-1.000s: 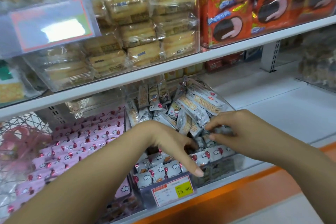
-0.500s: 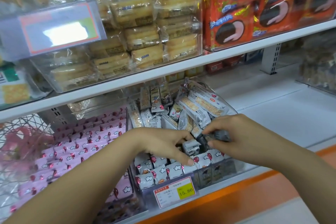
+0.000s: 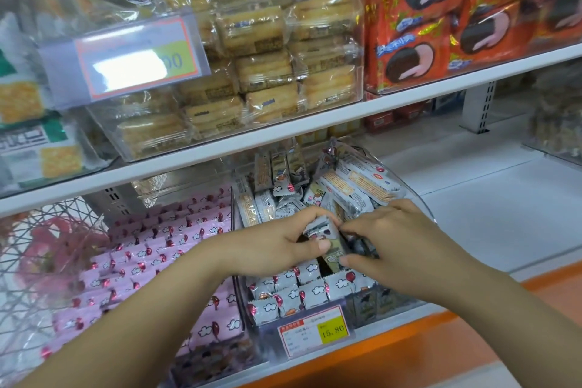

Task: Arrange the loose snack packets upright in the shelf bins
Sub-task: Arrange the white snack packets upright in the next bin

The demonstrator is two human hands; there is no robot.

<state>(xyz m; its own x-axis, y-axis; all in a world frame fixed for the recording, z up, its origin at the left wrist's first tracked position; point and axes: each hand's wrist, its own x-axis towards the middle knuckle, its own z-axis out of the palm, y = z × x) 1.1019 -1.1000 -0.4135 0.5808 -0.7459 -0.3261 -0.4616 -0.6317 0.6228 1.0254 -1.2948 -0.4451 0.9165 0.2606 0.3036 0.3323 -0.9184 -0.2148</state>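
1. Shop shelf point(image 3: 491, 224) in front of me, white board, with a clear bin point(image 3: 420, 198) sitting on it.
2. My left hand point(image 3: 277, 246) is wrapped round a packet point(image 3: 321, 231), thumb on its face. My right hand point(image 3: 393, 239) looks to be pinching its other end. The packet is inside the bin, tilted, above the gap behind the front row point(image 3: 302, 290).
3. The foil looks slick. If my pinch slips, the packet drops flat into that gap.
4. The pile point(image 3: 349, 189) leans at the back, right by my right knuckles. One nudge could slide it onto the neat row.
5. If I push in too hard, the upright ones in front may tip.
6. Around me: pink packets point(image 3: 163, 249) in rows to the left, a price tag point(image 3: 315, 326) on the bin front, cakes point(image 3: 252, 72) and orange packs point(image 3: 441, 25) on the top shelf point(image 3: 220, 151), and bare board to the right.
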